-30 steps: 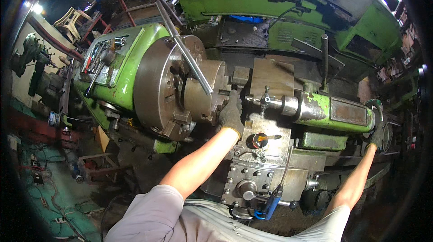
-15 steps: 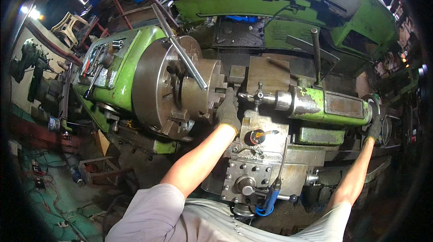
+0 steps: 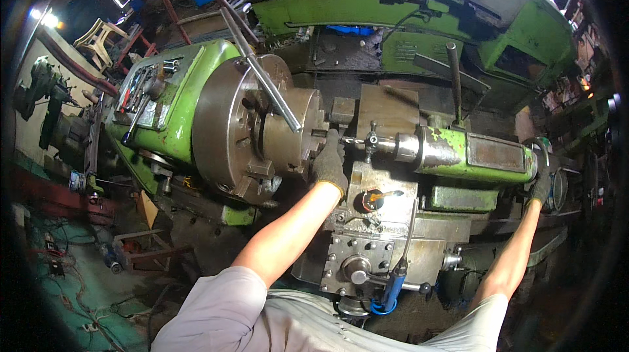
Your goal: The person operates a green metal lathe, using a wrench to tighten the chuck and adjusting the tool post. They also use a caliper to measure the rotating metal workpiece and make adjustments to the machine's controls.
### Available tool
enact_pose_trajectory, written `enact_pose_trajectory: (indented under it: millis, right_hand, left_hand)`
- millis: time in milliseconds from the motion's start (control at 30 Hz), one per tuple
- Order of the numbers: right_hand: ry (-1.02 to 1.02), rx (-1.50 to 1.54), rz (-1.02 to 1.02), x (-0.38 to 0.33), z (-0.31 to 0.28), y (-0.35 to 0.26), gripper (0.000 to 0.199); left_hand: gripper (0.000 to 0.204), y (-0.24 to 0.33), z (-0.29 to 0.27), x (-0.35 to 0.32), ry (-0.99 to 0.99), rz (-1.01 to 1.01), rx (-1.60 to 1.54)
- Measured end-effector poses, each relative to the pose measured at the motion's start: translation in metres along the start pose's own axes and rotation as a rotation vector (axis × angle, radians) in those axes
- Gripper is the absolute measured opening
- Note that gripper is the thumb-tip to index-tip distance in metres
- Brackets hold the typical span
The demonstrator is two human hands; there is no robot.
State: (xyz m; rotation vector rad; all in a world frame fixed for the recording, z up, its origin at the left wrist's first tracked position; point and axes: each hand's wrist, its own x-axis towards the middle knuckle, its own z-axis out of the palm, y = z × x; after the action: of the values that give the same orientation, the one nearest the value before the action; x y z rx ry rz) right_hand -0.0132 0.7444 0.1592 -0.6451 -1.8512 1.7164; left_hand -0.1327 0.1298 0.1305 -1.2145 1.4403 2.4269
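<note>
My left hand (image 3: 329, 167), in a dark work glove, reaches to the face of a steel cylinder (image 3: 286, 122) mounted in the lathe's big chuck (image 3: 226, 130). Its visible finger is stretched out, with nothing seen in its grasp; the other fingers are partly hidden. Just right of the fingertips points a drill bit (image 3: 352, 140), set in the drill chuck (image 3: 386, 145) of the green tailstock (image 3: 440, 152). A small T-shaped chuck key (image 3: 373, 136) crosses the drill chuck. At the far right, my gloved right hand (image 3: 541, 185) is closed on the tailstock handwheel (image 3: 546, 155).
A long steel bar (image 3: 270, 93) slants across the big chuck. On the carriage stand a pot with a brush (image 3: 373, 200) and a square tool post (image 3: 357, 268). A blue-handled tool with a thin nozzle (image 3: 394, 286) leans there. Behind stands another green machine (image 3: 314, 10).
The tailstock and drill bit appear slightly further left, closer to the steel cylinder. My right hand has shifted slightly left with the handwheel; my left hand stays nearly in place.
</note>
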Motion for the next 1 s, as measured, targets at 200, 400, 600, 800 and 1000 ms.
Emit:
enact_pose_trajectory:
  millis: [200, 400, 600, 800, 1000]
  right_hand:
    - [0.126, -0.705, -0.152, 0.011, -0.038, 0.024, 0.05]
    - [0.064, -0.394, -0.072, 0.001, -0.009, 0.003, 0.051]
    - [0.097, -0.31, -0.17, -0.002, 0.003, 0.008, 0.051]
    - [0.149, -0.309, -0.015, 0.034, -0.036, 0.038, 0.052]
    - [0.121, -0.296, -0.089, 0.01, -0.001, 0.012, 0.05]
  left_hand:
    - [0.046, -0.01, -0.009, 0.019, -0.031, 0.009, 0.01]
    - [0.046, 0.002, -0.004, 0.002, -0.055, -0.016, 0.037]
    - [0.048, -0.001, -0.011, 0.01, -0.035, -0.049, 0.046]
    - [0.042, -0.008, -0.015, 0.024, -0.182, -0.019, -0.052]
    - [0.04, 0.001, -0.011, 0.011, -0.151, -0.038, -0.006]
